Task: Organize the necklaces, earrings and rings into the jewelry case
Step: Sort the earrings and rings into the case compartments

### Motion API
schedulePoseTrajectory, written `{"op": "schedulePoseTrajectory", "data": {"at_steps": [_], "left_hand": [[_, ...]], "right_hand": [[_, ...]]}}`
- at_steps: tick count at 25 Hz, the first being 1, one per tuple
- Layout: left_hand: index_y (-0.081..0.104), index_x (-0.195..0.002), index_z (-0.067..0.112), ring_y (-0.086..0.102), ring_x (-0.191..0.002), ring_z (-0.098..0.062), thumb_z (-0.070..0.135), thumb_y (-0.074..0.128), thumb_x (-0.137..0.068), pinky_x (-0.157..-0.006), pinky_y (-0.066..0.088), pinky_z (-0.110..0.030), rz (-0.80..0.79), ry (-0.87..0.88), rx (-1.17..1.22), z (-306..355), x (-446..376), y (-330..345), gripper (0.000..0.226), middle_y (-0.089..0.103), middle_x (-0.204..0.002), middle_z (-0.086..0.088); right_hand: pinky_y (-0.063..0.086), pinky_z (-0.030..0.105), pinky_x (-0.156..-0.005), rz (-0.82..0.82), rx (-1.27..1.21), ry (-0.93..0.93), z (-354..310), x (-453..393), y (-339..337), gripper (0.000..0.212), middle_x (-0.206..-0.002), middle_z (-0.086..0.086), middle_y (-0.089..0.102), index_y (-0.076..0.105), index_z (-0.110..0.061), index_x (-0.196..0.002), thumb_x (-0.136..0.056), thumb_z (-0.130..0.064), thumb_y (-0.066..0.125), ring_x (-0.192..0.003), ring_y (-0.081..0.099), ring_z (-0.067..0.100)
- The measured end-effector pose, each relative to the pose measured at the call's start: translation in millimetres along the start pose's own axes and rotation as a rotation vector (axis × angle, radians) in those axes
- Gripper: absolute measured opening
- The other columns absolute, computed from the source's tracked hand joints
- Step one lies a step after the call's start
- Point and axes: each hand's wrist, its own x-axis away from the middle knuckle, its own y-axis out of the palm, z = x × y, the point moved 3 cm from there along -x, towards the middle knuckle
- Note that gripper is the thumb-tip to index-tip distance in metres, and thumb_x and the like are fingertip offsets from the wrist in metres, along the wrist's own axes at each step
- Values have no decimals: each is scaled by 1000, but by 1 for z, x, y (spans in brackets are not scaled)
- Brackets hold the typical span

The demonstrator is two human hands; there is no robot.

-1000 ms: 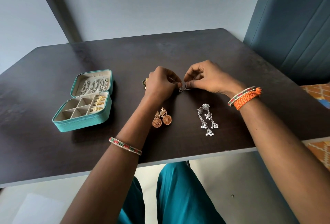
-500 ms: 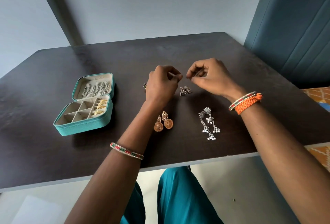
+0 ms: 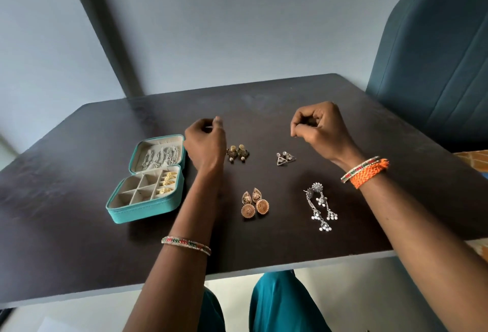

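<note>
Teal zip-up jewelry case (image 3: pixel 148 207) is lying open near the tabletop's left edge.
I'm curling my left hand (image 3: pixel 204 144) and right hand (image 3: pixel 318 126); whether either is pinching anything, I cannot tell.

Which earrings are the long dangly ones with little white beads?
The silver earrings, lying nearest the table's front edge below the right hand. The other three pairs are short: the round gold ones, the triangle ones and the small dark ones.

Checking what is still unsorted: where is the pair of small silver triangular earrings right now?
In the head view, the small silver triangular earrings lie on the dark table, right of centre, just below the right hand and above the long silver dangling earrings.
</note>
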Motion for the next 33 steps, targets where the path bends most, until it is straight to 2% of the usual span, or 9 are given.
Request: {"op": "schedulePoseTrajectory", "data": {"at_steps": [2, 5, 7, 10, 17, 22, 28, 31, 33], "left_hand": [[71, -91, 13, 62, -65, -8, 19, 56, -90, -60, 46, -20, -92, 77, -75, -1, -3, -5, 17, 69, -74, -1], [72, -93, 10, 68, -81, -21, 18, 54, -90, -74, 53, -28, -215, 168, -289, -14, -4, -4, 19, 73, -85, -9], [71, -86, 6, 67, -84, -27, 27, 55, -91, -73, 49, -31, -265, 160, -365, -21, -3, -4, 27, 72, -83, -12], [73, -91, 8, 67, -84, -19, 33, 58, -91, -67, 43, -24, -326, 142, -378, -24, -3, -4, 29, 73, -87, -9], [73, -92, 16, 68, -78, -11, 30, 74, -79, -75, 53, -26, -434, 120, -351, -31, -11, -6, 19, 74, -86, -4], [76, -89, 19, 68, -83, -14, 40, 77, -74, -75, 53, -29, -453, 144, -401, -34, -15, -2, 26, 74, -84, -2], [73, -88, 18, 69, -82, -14, 23, 73, -78, -78, 54, -31, -463, 124, -363, -32, -14, 0, 12, 74, -83, -2], [67, -81, 17, 70, -81, -19, 14, 72, -79, -80, 56, -36, -499, 93, -221, -29, -9, 0, 6, 74, -85, -7], [62, -77, 16, 69, -74, -20, 7, 69, -81, -68, 55, -32, -499, 72, -51, -20, -1, -6, 13, 72, -80, -11]], "right_hand": [[39, 17, -53, -77, -7, 75, -5, -13, 12, 14, -52, -8, 61, 67, -12, -58, -67, -11, 56, -51, 53, 2], [48, 20, -66, -258, 113, 146, -8, -32, 41, 12, -66, -4, 68, 72, -14, -73, -78, -10, 62, -60, 59, -1], [49, 21, -70, -338, 191, 167, -6, -41, 61, 11, -72, -5, 69, 73, -18, -78, -80, -11, 65, -69, 61, 3], [45, 20, -69, -424, 240, 204, 3, -40, 82, 7, -79, -7, 67, 73, -19, -87, -82, -18, 67, -75, 61, 5], [46, 22, -64, -445, 319, 157, 11, -30, 90, 15, -81, -8, 65, 68, -22, -95, -84, -32, 69, -70, 58, 5], [43, 20, -61, -424, 340, 171, 13, -30, 90, 11, -82, -6, 66, 70, -20, -96, -86, -24, 69, -73, 59, 7], [39, 6, -53, -383, 241, 185, 8, -30, 86, 9, -71, -8, 63, 67, -17, -88, -82, -12, 72, -62, 54, 3], [49, 21, -66, -313, 166, 171, 2, -29, 82, 14, -69, -6, 67, 65, -17, -82, -79, -7, 74, -66, 62, 7], [53, 27, -69, -261, 80, 157, -9, -27, 76, 14, -68, -4, 69, 65, -17, -81, -79, -6, 74, -65, 66, 9]]}}
